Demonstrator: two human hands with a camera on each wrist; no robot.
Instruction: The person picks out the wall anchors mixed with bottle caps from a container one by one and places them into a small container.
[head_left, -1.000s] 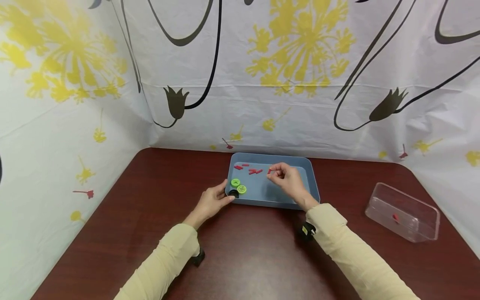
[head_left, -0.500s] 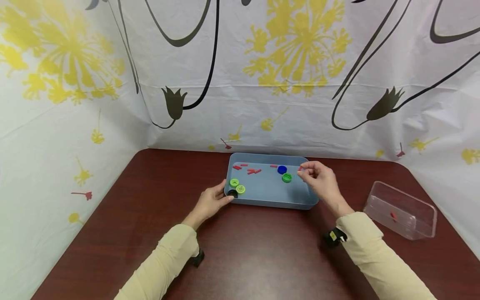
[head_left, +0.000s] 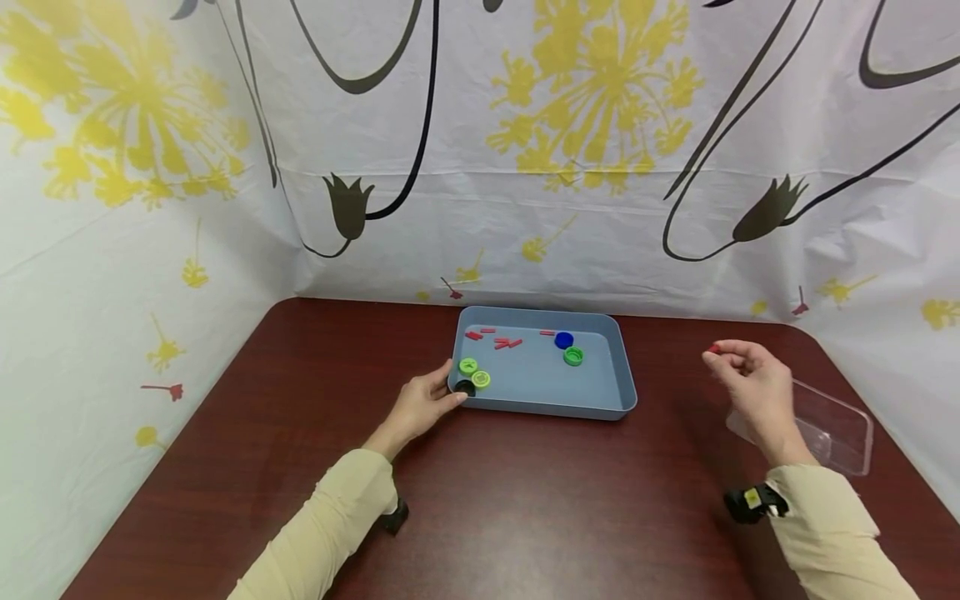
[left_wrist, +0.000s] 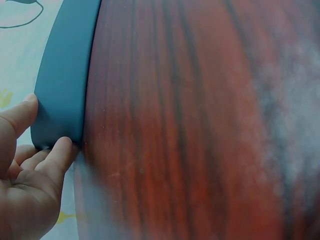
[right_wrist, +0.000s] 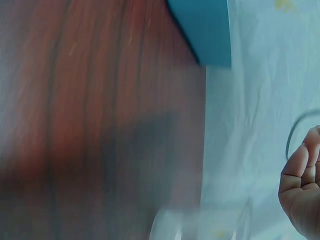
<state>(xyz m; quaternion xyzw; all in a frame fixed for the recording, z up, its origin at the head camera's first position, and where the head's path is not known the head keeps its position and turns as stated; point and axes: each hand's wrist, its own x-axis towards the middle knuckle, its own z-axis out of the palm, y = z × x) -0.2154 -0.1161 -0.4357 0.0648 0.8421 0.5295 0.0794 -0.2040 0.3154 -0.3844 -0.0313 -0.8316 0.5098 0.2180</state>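
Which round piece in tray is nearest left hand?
The black piece, in a corner of the tray beside the left hand; the two lime pieces lie beyond it, the blue one and green one farther right.

Wide passage over the table (head_left: 555,492) between left hand (head_left: 420,407) and right hand (head_left: 759,398). Blue tray (head_left: 547,407) stands across much of its far end, near-left corner taken up by left hand. Right hand intrudes between tray and clear box (head_left: 851,433), partly masking the box from above. Patterned sheet (head_left: 420,250) closes the back.
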